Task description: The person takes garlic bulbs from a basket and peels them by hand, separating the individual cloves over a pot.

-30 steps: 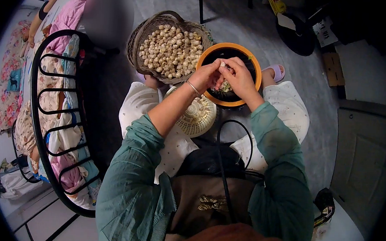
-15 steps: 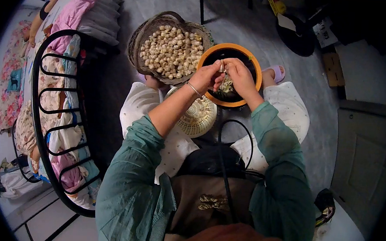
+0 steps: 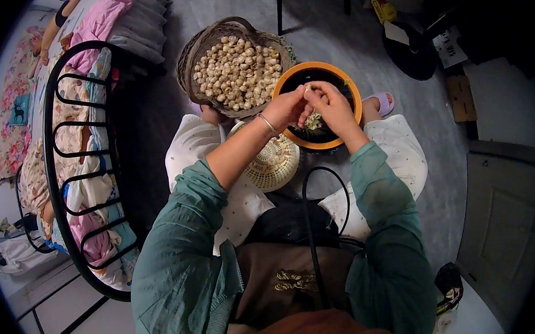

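Over a dark tub with an orange rim (image 3: 357, 105), both my hands meet fingertip to fingertip. My left hand (image 3: 285, 109), a bracelet at its wrist, pinches a small pale garlic bulb (image 3: 307, 91), mostly hidden by the fingers. My right hand (image 3: 334, 110) grips the same bulb from the other side, thumb and forefinger closed on it. Pale peelings (image 3: 312, 122) lie inside the tub below. To the left, a woven basket (image 3: 189, 70) holds a heap of garlic bulbs (image 3: 240, 70). A cream plastic colander (image 3: 282, 174) with pale pieces in it sits below my left wrist.
A black metal bed frame (image 3: 52, 135) with piled bedding stands at the left, and another person's arm (image 3: 69, 8) shows on a bed. Dark furniture legs (image 3: 279, 11) rise beyond the basket. A cardboard box (image 3: 461, 98) is at the right. A black cable (image 3: 306, 212) hangs before me.
My fingers have closed further around the garlic bulb, and my right thumb and forefinger have shifted over its top. Less of it shows now. The tub, basket and colander stay in place.
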`<state>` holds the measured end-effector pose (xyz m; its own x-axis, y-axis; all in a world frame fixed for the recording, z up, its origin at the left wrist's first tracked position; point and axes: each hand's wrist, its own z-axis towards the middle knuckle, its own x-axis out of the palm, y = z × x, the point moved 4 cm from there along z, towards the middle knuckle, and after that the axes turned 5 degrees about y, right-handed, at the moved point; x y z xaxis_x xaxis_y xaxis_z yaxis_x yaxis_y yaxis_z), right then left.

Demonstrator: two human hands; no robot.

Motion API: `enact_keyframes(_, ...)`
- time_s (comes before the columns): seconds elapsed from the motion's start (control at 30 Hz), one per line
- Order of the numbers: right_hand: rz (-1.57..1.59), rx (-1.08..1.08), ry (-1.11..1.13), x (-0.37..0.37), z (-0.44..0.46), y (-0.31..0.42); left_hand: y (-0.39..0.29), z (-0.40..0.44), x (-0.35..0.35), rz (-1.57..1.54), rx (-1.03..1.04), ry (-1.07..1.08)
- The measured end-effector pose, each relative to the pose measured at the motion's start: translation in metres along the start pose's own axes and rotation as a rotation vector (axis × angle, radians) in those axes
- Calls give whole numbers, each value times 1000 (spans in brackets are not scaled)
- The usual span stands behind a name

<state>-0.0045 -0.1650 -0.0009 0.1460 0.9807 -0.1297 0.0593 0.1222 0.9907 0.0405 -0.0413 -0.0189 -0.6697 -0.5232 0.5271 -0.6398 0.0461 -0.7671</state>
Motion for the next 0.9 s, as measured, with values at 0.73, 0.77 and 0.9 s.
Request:
enact_keyframes(0.73,-223,-145,91,11,-6,13,-6,2,-11,466,70,-199)
enact_keyframes(0.77,-151,-146,75,11,-6,11,-5,2,-10,465,70,-200)
enact_keyframes(0.9,115,-93,81,16,-3,-6,-4,2,-11,350,123,-200)
